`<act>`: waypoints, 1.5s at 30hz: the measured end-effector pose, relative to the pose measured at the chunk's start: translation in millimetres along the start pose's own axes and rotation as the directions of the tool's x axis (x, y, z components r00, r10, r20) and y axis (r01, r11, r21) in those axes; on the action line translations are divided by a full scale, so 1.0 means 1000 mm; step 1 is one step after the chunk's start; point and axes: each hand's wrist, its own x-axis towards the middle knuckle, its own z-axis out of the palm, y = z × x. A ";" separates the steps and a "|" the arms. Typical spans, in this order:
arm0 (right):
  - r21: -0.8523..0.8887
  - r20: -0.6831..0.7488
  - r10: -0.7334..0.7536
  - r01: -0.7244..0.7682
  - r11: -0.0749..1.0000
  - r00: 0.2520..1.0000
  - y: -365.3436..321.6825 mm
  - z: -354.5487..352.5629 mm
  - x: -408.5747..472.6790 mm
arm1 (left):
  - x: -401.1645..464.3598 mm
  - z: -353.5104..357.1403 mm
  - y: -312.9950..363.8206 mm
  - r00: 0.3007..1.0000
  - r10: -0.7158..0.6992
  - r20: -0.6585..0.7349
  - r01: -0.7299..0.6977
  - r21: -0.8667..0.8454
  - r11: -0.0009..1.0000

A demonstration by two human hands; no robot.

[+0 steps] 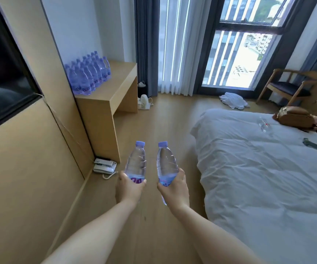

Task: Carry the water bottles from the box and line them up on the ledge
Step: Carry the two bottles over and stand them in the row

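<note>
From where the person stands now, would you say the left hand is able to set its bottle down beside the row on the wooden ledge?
Probably not yet. The left hand holds its clear purple-capped water bottle well short of the wooden ledge; open floor lies between, so walking forward looks unobstructed.

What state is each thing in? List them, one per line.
Left hand: grips left bottle, capped, upright.
Right hand: grips right bottle, capped, tilted.
Ledge bottles: standing in rows.
Bottle on bed: lying down.
Curtain: drawn aside.
</note>
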 end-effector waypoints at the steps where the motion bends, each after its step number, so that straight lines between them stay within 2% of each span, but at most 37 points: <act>1: 0.003 0.000 0.004 -0.004 1.000 1.000 -0.001 0.003 0.023 | 0.018 0.011 0.009 1.000 0.002 0.006 -0.002 0.001 1.000; 4: -0.038 0.006 0.015 -0.015 0.999 1.000 -0.001 0.013 0.093 | 0.072 0.045 0.034 1.000 0.004 -0.003 -0.004 0.002 1.000; 9: -0.108 0.013 -0.051 0.052 0.993 0.999 -0.002 0.010 0.233 | 0.166 0.103 0.088 0.999 -0.033 -0.011 0.033 0.012 0.999; 15: -0.098 0.026 -0.076 0.079 0.992 0.997 -0.036 0.008 0.384 | 0.261 0.141 0.160 0.996 -0.074 -0.052 0.074 -0.017 0.997; 20: -0.079 0.064 -0.065 0.070 0.994 0.996 -0.056 0.028 0.477 | 0.345 0.167 0.201 0.989 -0.133 -0.069 0.127 -0.081 0.988; 29: -0.062 0.094 -0.062 0.068 0.996 0.994 -0.102 0.101 0.671 | 0.559 0.208 0.256 0.987 -0.157 -0.028 0.151 -0.148 0.977; 36: -0.026 0.098 -0.049 0.051 0.998 0.994 -0.164 0.149 0.808 | 0.717 0.213 0.318 0.995 -0.099 -0.007 0.097 -0.131 0.987; 45: 0.033 0.273 -0.072 0.066 0.997 0.959 -0.204 0.227 0.956 | 0.857 0.235 0.337 0.984 -0.177 0.010 0.177 -0.107 0.978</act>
